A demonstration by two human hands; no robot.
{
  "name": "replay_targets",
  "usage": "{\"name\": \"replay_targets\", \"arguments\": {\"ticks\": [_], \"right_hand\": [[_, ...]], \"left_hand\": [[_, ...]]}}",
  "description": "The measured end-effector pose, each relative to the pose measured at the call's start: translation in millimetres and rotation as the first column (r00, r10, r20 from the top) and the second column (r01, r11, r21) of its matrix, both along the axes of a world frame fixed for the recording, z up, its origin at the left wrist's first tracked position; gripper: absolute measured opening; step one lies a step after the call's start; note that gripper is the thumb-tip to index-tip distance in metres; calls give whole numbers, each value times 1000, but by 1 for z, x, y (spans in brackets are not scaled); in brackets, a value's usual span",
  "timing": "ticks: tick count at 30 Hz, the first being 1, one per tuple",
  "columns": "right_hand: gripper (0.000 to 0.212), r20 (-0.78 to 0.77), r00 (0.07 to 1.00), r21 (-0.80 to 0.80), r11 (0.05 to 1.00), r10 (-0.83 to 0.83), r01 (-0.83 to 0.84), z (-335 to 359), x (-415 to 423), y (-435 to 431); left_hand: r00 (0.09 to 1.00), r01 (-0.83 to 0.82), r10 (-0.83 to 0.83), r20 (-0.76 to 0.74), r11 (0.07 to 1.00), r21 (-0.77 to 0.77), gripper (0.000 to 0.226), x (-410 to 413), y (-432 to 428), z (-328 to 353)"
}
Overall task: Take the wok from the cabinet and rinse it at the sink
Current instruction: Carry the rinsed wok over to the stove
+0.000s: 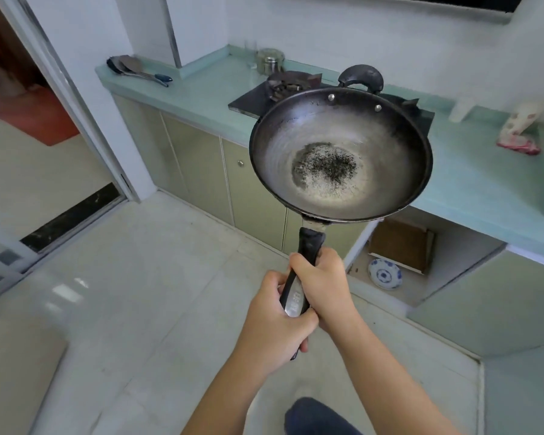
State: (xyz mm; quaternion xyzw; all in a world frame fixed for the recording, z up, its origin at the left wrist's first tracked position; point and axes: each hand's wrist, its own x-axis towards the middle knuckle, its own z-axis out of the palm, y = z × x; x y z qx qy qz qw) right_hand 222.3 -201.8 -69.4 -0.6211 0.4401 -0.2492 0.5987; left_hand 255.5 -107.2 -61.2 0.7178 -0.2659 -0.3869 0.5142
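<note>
A dark metal wok (339, 152) with a speckled black patch at its bottom hangs level in the air in front of the counter. Its long black handle (308, 246) points toward me. My right hand (322, 287) wraps the handle from the right, higher up. My left hand (277, 324) grips the handle's lower end from the left, touching the right hand. A small loop handle sits on the wok's far rim. An open cabinet (421, 262) under the counter lies just right of the wok. No sink is in view.
The pale green counter (182, 89) holds a gas stove (283, 86), a metal jar (270, 61), spatulas (139, 72) at the left and a rag (520, 133) at the right. A blue-and-white plate (385, 274) and a board lie in the open cabinet. A doorway opens at left.
</note>
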Motion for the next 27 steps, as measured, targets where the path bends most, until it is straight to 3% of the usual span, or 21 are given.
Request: {"name": "replay_targets", "arguments": {"ticks": [6,10,15,27], "right_hand": [[21,6,1000,3,1000,29,-29,-11,94,-47],[38,48,998,8,999,31,-31,-12,159,-98],[41,44,998,80,996,36,-40,-14,232,-157],[32,-47,992,85,990,118,-114,-20,366,-227]], "left_hand": [[999,-32,32,6,999,8,24,90,-46,-8],[998,-59,59,1,998,23,22,153,-96,-7],[997,-81,82,-15,995,60,21,224,-155,-2],[991,-108,114,-70,990,91,21,355,-224,-13]]}}
